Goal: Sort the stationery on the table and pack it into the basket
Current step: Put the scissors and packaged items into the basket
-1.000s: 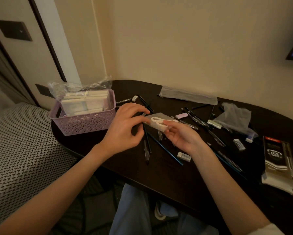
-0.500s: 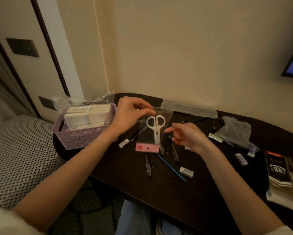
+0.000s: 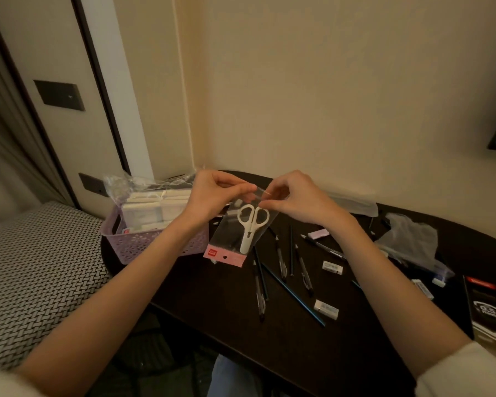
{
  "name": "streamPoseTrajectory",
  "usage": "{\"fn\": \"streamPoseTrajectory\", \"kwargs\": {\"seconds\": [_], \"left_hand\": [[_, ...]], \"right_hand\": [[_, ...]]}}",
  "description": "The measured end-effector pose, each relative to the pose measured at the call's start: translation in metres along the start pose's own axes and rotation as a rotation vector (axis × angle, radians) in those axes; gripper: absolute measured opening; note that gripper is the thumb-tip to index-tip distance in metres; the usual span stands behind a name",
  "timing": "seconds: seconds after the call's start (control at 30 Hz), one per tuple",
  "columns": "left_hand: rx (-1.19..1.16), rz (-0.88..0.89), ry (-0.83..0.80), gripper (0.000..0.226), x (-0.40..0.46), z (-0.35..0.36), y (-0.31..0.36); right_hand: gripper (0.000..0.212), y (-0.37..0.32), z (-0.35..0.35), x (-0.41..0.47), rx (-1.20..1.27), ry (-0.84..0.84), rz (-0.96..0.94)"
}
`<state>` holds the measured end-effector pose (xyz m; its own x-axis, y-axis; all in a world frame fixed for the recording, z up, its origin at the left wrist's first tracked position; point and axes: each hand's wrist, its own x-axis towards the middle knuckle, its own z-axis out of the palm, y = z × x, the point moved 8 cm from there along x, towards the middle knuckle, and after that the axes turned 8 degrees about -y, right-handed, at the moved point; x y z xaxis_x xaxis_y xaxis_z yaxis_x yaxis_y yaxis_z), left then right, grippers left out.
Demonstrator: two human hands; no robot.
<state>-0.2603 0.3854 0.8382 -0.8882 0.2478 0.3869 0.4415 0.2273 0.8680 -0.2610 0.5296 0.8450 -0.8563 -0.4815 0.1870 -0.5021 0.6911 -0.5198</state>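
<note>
I pinch the clear scissors packet at its top edge with my left hand and right hand, above the bench, beside the lilac basket.

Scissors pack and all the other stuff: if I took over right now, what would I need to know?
Left hand and right hand: both pinch the top edge of the clear scissors pack, held up over the table.
Basket: at the left end of the table, already holding white packets in a plastic bag.
Left to do: put the scissors pack in the basket, then gather the pens, erasers and the lead box still on the table.
</note>
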Motion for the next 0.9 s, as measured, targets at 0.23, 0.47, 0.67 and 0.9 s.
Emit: {"fn": "streamPoseTrajectory", "kwargs": {"seconds": [0.23,0.47,0.67,0.9], "left_hand": [[0.169,-0.046,0.148,0.050,-0.020,-0.041,-0.033],[0.537,-0.015,-0.115,0.115,-0.037,-0.066,-0.029],[0.864,-0.022,-0.136,0.112,-0.019,-0.110,-0.046],[0.632,-0.246,-0.344,0.063,-0.019,-0.149,-0.106]], "right_hand": [[0.005,0.003,0.006,0.016,0.058,0.051,0.033],[0.008,-0.014,-0.010,0.036,0.418,0.265,0.032],[0.013,-0.020,0.033,0.074,0.773,0.250,0.162],[0.028,-0.008,0.110,0.097,1.152,0.003,0.393]]}}
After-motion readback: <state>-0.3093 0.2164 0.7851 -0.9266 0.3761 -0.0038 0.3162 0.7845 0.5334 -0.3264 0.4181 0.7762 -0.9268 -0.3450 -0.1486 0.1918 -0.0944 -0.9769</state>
